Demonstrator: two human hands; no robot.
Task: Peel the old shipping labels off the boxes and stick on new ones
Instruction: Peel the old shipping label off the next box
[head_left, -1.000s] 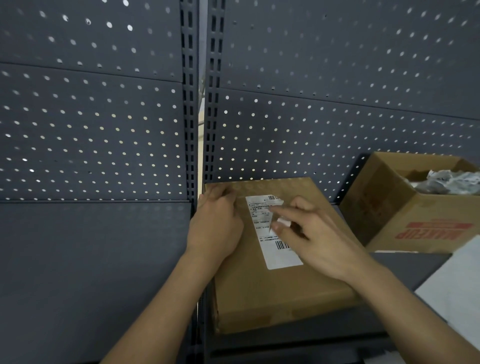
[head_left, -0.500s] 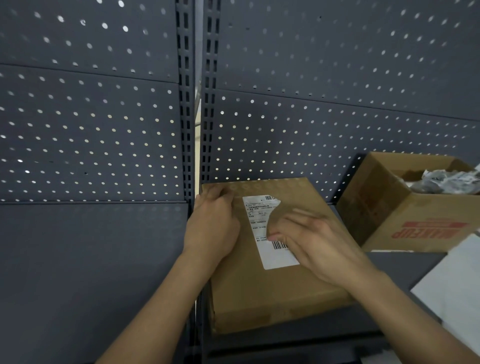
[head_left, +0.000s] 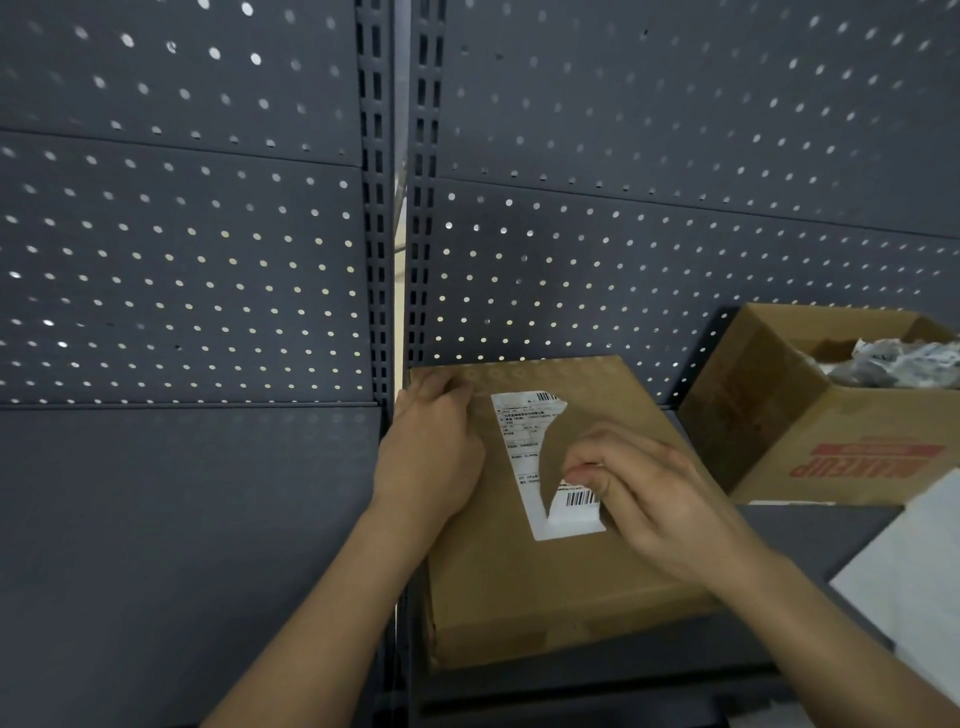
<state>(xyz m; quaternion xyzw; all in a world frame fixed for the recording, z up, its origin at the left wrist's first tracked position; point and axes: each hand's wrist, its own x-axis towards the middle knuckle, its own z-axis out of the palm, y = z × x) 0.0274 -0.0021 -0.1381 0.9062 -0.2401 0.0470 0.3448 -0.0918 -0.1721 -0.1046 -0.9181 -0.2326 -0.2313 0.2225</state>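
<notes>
A closed brown cardboard box (head_left: 519, 582) lies flat on a dark grey shelf. On its top sits a white shipping label (head_left: 522, 436) with barcodes, torn along its right side so bare cardboard shows there. My left hand (head_left: 428, 457) rests on the box's top left part, fingers curled at the far edge, holding it down. My right hand (head_left: 660, 499) pinches the lifted strip of the label between thumb and fingers, just above the lower barcode.
An open cardboard box (head_left: 810, 415) with red print and crumpled paper inside stands at the right. A white sheet (head_left: 914, 582) lies at the lower right. Grey perforated panels (head_left: 208, 260) form the back wall, with a slotted upright (head_left: 400, 208) between them.
My right hand has drawn the torn label strip down and toward me, baring more cardboard beside the label. The left hand has stayed on the box.
</notes>
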